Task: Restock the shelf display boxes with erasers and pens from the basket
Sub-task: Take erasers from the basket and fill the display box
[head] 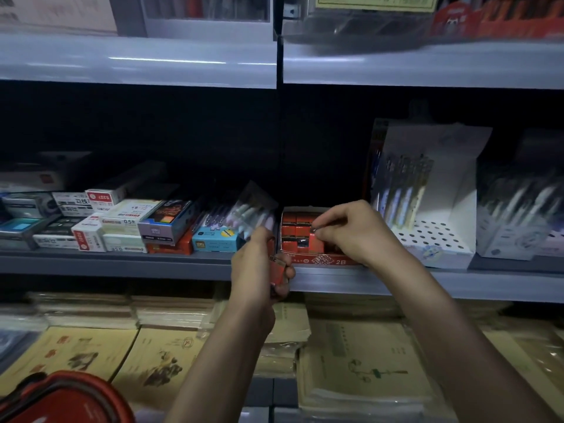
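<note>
A red eraser display box (320, 260) marked 2B stands at the front of the middle shelf, holding several red erasers (294, 232). My right hand (351, 232) reaches into the box and pinches one eraser (316, 239) down among the others. My left hand (259, 270) hovers just in front of the shelf edge, left of the box, and grips a small stack of red erasers (277, 268). A white pen display box (427, 209) with several pens stands right of the eraser box. The red basket (64, 398) shows at the bottom left corner.
Small stationery boxes (122, 221) crowd the shelf to the left, with a clear pen pack (253, 209) beside the eraser box. Another pen display (522, 215) stands at far right. Stacks of notebooks (351, 361) fill the lower level. An upper shelf (137, 62) overhangs.
</note>
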